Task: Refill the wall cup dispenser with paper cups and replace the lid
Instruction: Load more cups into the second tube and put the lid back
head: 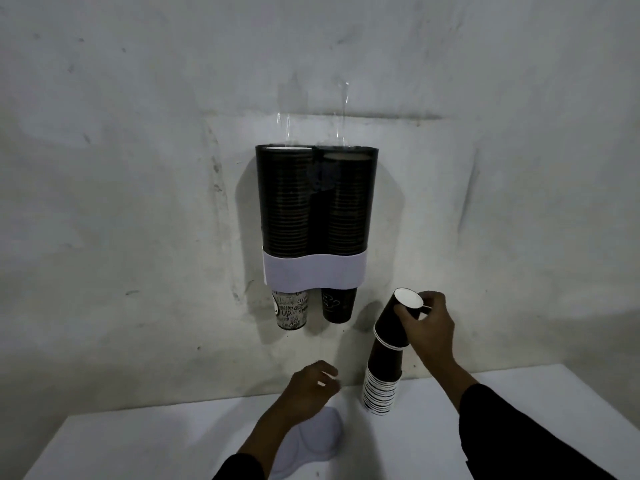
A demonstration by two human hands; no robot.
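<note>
Fingers of the right hand pinch the base of the top few dark paper cups, tipped off the stack standing below and right of the wall dispenser. The left hand hovers loosely curled, holding nothing, just above the white lid. Light, crushable cups: I'd grip gently, around the sides.
</note>
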